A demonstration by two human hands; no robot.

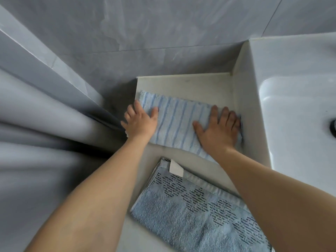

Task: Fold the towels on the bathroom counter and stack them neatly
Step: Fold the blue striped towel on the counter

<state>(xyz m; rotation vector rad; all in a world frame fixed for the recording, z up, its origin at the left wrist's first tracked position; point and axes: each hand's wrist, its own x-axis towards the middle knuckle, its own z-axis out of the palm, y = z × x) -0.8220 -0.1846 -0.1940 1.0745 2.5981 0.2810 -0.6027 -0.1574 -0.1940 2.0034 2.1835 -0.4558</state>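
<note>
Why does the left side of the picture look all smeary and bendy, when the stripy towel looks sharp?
In the head view, the wide lens stretches and blurs the edges, so the grey curtain smears; the middle stays sharp, so the striped towel, the left hand and the right hand look crisp; soft, even light, only faint shadows.

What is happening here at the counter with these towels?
A person is flattening a striped towel on the counter next to the sink. The left hand lies on its left end and the right hand presses flat on its right end. A second, blue patterned towel lies nearer the person, apart from the striped one and not yet stacked with it.
</note>
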